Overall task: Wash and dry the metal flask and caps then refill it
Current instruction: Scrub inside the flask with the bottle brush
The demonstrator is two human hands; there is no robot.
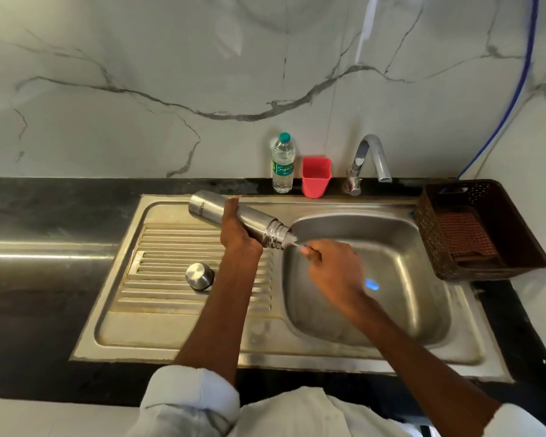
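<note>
I hold the flask (234,219) in my left hand (237,236), fingers wrapped round its body, tilted so the open threaded mouth points down and right over the basin edge; I judge this lets rinse water drain into the sink (429,247) rather than onto the counter. My right hand (331,263) pinches the thin handle of a brush (292,240) whose white bristles sit at the flask mouth, partly inside, for scrubbing the interior. One cap (199,275) rests on the ribbed drainboard, well apart from the flask, set aside for its own wash. The tap (371,156) shows no water running. A water bottle (282,164) and red cup (316,176) stand behind the sink, likely for refilling. Washing stage; drying not yet begun
</note>
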